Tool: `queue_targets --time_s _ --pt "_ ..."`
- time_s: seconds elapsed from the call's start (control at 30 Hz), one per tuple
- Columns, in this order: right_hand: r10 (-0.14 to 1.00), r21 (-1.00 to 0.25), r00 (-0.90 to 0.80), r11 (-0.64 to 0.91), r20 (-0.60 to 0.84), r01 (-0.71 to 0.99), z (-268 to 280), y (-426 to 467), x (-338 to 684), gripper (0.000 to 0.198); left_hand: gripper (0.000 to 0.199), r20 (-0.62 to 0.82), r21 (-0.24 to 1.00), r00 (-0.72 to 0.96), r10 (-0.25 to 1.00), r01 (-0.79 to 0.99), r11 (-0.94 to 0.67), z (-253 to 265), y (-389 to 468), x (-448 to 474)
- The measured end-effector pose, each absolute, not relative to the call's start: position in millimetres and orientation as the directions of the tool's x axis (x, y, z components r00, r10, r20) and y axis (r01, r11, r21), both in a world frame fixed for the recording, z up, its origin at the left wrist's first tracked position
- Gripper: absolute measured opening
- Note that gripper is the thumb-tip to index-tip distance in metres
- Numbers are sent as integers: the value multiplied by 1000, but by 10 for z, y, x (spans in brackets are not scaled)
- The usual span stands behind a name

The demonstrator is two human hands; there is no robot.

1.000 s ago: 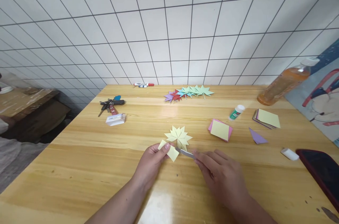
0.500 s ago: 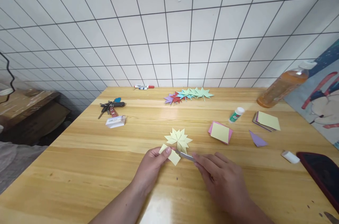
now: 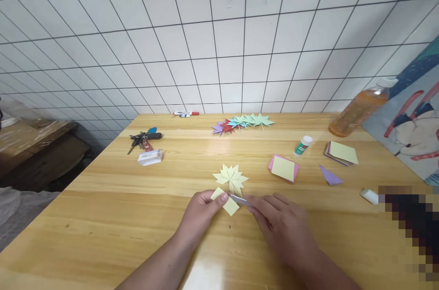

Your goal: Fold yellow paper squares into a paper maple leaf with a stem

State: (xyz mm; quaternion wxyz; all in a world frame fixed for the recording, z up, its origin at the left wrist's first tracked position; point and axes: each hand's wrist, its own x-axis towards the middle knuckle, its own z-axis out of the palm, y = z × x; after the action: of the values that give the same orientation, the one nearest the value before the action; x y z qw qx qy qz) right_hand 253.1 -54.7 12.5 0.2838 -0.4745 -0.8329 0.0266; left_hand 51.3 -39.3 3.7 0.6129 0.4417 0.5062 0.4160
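Observation:
My left hand [image 3: 203, 210] is closed on a small pale-yellow paper piece [image 3: 231, 206], pinched under the thumb. In my right hand [image 3: 279, 219] is a small knife [image 3: 239, 200], its thin grey blade pointing left with the tip at the paper's upper edge. Whether the blade is inside a fold I cannot tell. Just beyond both hands lies a pale-yellow folded paper leaf [image 3: 231, 176] with pointed tips, its stem end close to the blade. The knife's handle is hidden in my right fingers.
Overlapping coloured paper leaves [image 3: 243, 121] lie near the wall. To the right are paper stacks [image 3: 283, 169] [image 3: 343, 152], a glue stick [image 3: 303, 145], a purple triangle [image 3: 331, 175], an eraser [image 3: 369, 196] and a bottle [image 3: 358, 109]. Keys [image 3: 142, 139], a small box [image 3: 150, 157] and a marker [image 3: 185, 114] are left.
The yellow paper piece and my left hand have shifted slightly right, nearer my right hand. The view has turned a little. Both grips stay the same.

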Motion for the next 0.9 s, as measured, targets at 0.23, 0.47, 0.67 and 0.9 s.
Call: queue_targets --time_s 0.23,0.47,0.67,0.9 --pt "795 -277 -352 528 494 803 114 -573 2494 20 33 -226 971 118 967 -53 233 52 -428 582" --pt "794 -241 -335 504 508 829 121 -577 2494 20 39 -171 944 113 979 -265 195 34 -413 548" --pt "800 -226 -349 502 488 835 74 -569 2482 20 30 -174 929 118 978 -310 203 23 -394 556" --pt "828 -267 -350 491 438 829 65 -551 2490 26 31 -178 926 166 970 -304 222 -3 -396 566"
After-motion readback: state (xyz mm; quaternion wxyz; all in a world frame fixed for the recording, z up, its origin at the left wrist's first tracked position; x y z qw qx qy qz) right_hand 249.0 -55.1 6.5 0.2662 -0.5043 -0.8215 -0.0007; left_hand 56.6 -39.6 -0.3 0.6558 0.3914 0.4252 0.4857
